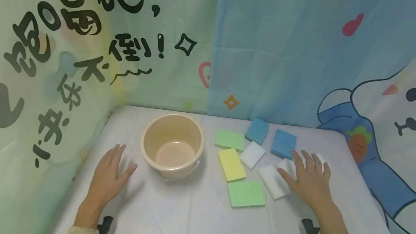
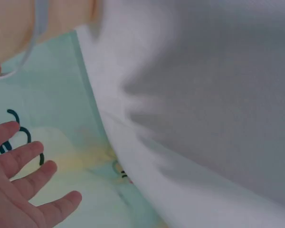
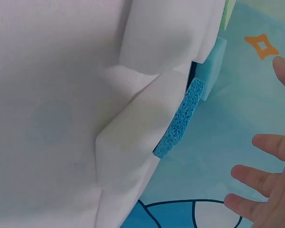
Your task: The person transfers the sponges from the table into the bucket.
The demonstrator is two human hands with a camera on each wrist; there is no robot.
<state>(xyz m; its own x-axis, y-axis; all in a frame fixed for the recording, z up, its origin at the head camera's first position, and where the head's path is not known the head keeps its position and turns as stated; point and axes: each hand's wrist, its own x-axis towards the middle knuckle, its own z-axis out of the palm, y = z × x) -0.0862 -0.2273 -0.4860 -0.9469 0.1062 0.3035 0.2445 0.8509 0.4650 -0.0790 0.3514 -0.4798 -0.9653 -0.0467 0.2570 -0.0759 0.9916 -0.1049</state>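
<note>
My left hand (image 1: 108, 176) hovers above the table just left of a beige bucket (image 1: 146, 154), fingers spread and holding nothing. On the right, my right hand (image 1: 310, 181) is held with spread fingers over white sponges (image 1: 273, 182), partly hiding one of them. Left of it lie a yellow sponge (image 1: 232, 165), a green sponge (image 1: 246, 194) and another white sponge (image 1: 252, 155). Farther back are a second green sponge (image 1: 229, 140) and two blue sponges (image 1: 284, 143). In the right wrist view, a blue sponge (image 3: 180, 118) shows its porous edge behind a white sponge (image 3: 137, 111).
A white cloth (image 1: 182, 208) covers the table. Printed curtains (image 1: 276, 64) with writing and a cartoon animal hang along the back and sides. The bucket's thin white handle (image 1: 196, 167) hangs down at its front.
</note>
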